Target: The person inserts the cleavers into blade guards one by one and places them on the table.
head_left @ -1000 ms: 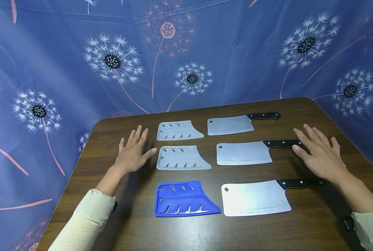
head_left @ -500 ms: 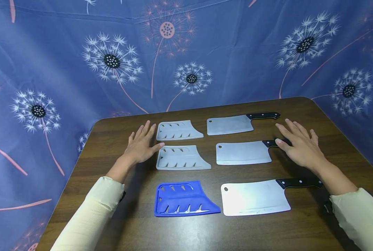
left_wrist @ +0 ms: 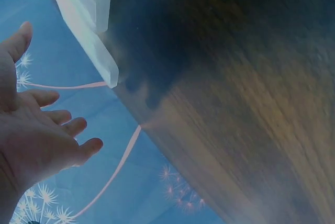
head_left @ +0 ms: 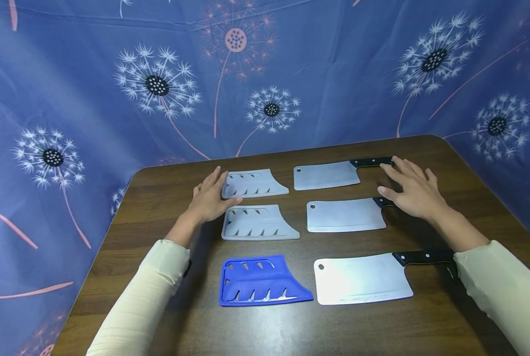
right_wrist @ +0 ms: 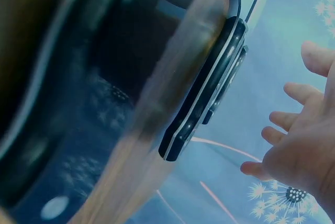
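Observation:
My left hand (head_left: 209, 201), fingers extended, is by the left end of the far pale grey blade cover (head_left: 255, 184). Its thumb reaches toward the top corner of the middle pale grey blade cover (head_left: 260, 223). In the left wrist view that hand (left_wrist: 44, 124) holds nothing. On the right, my right hand (head_left: 413, 190) hovers near the black handles of the far cleaver (head_left: 326, 176) and the middle cleaver (head_left: 346, 216), hiding part of the middle handle. The right wrist view shows this hand (right_wrist: 303, 135) apart from the black handles (right_wrist: 207, 88).
Nearer on the wooden table (head_left: 265, 332) lie a blue blade cover (head_left: 262, 281) and a near cleaver (head_left: 361, 280), whose handle end is partly hidden by the right sleeve (head_left: 496, 287). A blue dandelion-print cloth (head_left: 336, 89) hangs behind the table's far edge.
My left hand has moved right and away from me, up to the pale grey covers. My right hand has moved left and farther in, over the cleaver handles. Covers and cleavers stay put.

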The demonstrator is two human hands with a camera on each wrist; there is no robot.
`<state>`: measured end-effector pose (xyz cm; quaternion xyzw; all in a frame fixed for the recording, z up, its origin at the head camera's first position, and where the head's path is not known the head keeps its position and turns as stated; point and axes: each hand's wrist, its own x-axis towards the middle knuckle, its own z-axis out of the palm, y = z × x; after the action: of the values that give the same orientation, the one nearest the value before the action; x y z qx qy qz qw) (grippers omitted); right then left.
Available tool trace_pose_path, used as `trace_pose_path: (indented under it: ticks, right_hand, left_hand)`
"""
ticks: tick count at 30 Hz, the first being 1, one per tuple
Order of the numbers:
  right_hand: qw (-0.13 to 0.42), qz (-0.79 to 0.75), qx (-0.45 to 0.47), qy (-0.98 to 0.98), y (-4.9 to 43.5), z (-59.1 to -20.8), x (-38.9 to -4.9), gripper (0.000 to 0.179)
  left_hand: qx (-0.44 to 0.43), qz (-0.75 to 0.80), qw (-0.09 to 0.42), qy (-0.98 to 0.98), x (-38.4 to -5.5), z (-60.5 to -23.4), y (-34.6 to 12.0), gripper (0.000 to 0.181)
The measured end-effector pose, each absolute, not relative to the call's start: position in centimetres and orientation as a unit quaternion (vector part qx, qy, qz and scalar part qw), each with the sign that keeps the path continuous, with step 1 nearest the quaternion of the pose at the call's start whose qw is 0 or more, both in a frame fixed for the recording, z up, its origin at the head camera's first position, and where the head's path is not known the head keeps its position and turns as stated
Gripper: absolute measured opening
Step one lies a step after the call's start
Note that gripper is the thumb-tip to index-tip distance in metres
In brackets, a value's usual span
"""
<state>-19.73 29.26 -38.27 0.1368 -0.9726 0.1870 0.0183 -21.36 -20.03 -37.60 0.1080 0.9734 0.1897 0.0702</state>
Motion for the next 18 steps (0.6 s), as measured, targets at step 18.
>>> trace_pose_path:
  ticks: [18]
  right_hand:
    - [-0.024, 0.193, 0.113, -0.974, 28.7, -38.5, -23.5, 0.077]
  left_hand:
    - [0.109, 0.207, 0.058, 0.970, -23.7, -38.0, -18.6, 0.082]
